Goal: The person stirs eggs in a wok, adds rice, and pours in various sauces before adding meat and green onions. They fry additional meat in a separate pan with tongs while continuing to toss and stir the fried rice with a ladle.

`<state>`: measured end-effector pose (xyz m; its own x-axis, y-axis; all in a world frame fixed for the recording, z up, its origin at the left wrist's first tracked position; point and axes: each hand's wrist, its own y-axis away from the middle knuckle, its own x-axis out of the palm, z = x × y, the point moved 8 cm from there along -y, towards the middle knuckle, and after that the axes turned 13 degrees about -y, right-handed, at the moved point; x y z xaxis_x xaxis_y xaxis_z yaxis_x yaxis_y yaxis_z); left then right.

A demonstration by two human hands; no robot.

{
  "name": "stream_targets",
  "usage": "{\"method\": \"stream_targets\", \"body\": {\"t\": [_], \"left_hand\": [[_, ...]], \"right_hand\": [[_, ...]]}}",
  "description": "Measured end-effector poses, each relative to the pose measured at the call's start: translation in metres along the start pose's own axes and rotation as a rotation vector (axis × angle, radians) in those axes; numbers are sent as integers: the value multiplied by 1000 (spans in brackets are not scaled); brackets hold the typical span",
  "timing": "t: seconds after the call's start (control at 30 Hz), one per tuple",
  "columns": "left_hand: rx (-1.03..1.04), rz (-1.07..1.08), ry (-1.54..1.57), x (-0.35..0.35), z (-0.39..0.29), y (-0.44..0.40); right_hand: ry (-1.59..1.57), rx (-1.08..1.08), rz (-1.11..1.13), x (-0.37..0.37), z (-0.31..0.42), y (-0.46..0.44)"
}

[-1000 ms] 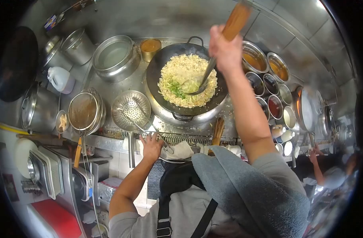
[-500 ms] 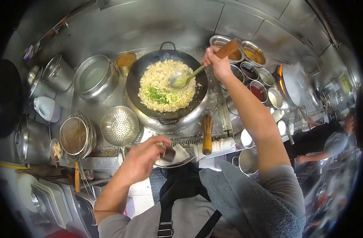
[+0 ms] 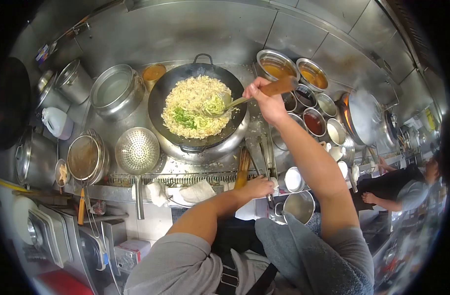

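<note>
My right hand (image 3: 268,102) grips the wooden handle of a ladle (image 3: 239,102), palm down. Its bowl sits on the fried rice (image 3: 193,93) and holds shredded pale green vegetable (image 3: 213,104). The rice fills the middle of a black wok (image 3: 158,105), with chopped green onion (image 3: 184,118) on its near part. My left hand (image 3: 259,187) is closed at the stove's front edge, around what looks like the handle of a metal spatula (image 3: 257,156). A bamboo brush (image 3: 242,169) lies just left of that hand. The fingers partly hide what they grip.
Left of the wok are a large water pot (image 3: 115,91), a perforated skimmer (image 3: 137,151) and wire strainers (image 3: 84,157). Sauce bowls (image 3: 314,122) crowd the right side. Another wok (image 3: 365,118) steams over flame farther right, near another person (image 3: 402,189). White cloths (image 3: 198,191) lie along the front edge.
My left hand no longer holds the small dark cup and has moved right, to the front edge. The ladle now carries shredded vegetable. The view has shifted slightly.
</note>
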<state>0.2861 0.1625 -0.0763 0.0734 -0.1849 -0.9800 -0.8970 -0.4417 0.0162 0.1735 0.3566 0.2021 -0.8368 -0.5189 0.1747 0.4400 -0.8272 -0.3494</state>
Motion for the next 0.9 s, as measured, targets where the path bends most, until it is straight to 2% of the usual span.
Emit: {"method": "stream_targets", "body": {"t": [0.07,0.1,0.17,0.2,0.27,0.3,0.33,0.37,0.4,0.43,0.5,0.57,0.63,0.67,0.73,0.77,0.83,0.87,0.9], "left_hand": [[-162,-91,46,19,13,10],[-178,-85,58,21,11,18],[-250,-614,64,-43,15,57],[-296,-694,83,-92,16,88],[-638,-691,21,-125,64,153],[-646,-826,-51,-152,90,200],[-817,-958,-219,-183,101,236],[-909,-760,-157,-183,130,249],[-814,-612,-66,-159,154,250],[-827,-404,-25,-137,162,253],[-864,-432,-179,-152,138,253],[-822,-532,-157,-201,95,258],[-807,-528,-121,-224,73,260],[-801,-523,-85,-225,68,260],[-798,-510,-54,-215,75,255],[-793,-519,-62,-200,88,254],[-842,-671,-149,-175,111,258],[-904,-647,-126,-156,113,266],[-934,-402,-34,-141,105,269]], "right_hand": [[22,23,-9,-4,-9,15],[34,-8,-11,-8,-10,21],[33,-51,-20,-10,-6,27],[15,-65,-11,-13,-8,28],[-5,-79,-35,-17,-10,28],[-69,-126,-62,-18,-12,22],[-133,-153,-90,-14,-13,11],[-193,-175,-117,-8,-15,-3],[-163,-190,-157,2,-10,-24],[-130,-205,-201,16,4,-38],[-31,-242,-303,48,66,-54],[26,-296,-344,60,135,-63],[-297,-283,-342,79,191,-53],[-292,-280,-339,74,190,-59],[-303,-220,6,98,189,-72],[-61,-200,-375,94,151,-69],[81,4,-472,108,49,-82],[-175,-51,-435,106,8,-93],[-165,-131,-460,99,13,-96]]}}
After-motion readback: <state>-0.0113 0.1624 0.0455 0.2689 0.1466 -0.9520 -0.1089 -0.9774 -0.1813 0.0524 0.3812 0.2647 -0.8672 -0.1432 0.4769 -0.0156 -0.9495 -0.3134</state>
